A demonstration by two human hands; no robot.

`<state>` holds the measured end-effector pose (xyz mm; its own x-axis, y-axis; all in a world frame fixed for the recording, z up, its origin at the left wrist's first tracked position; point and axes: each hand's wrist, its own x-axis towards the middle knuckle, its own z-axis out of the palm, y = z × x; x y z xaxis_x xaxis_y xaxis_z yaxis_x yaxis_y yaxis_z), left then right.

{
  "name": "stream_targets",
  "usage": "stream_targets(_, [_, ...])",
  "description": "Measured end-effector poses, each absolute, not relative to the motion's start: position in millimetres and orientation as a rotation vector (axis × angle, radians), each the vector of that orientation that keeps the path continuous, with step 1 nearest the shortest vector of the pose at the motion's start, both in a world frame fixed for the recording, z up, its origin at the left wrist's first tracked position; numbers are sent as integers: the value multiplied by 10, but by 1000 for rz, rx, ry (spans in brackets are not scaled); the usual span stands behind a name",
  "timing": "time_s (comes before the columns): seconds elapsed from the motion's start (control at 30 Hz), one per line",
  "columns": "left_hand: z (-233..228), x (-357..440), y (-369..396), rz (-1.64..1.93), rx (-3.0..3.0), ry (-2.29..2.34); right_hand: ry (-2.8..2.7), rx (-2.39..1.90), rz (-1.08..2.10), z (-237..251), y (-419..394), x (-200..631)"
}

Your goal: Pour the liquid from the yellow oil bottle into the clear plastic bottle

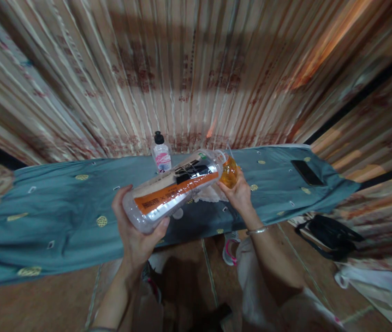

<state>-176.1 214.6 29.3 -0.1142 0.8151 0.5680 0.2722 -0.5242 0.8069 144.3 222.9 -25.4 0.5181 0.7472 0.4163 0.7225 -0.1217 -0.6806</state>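
The left hand [135, 237] was wrapped around the base of a large, clear plastic bottle with an orange-and-silver label [175, 186], held tilted above the blue-green patterned cloth [74, 207], while the right hand [239, 196] gripped a small, clear vessel with amber contents [229, 174] at its neck. Handling them well seemed to call for aligned mouths, a slow tilt and a light squeeze; whether the rims touched was unclear.

One wide view from the person's head looks forward and down, close above the forearms [268, 251], with the hands [135, 242] near the middle, the cloth-covered desk [68, 212] spanning the frame, the curtain [164, 69] beyond and floor [189, 281] below.
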Motion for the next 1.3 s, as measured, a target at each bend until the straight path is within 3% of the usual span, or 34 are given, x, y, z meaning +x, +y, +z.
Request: stream_targets(1.3, [320, -1748, 2147, 1715, 1764, 1186, -1224, -1853, -1, -301, 2233, 1476])
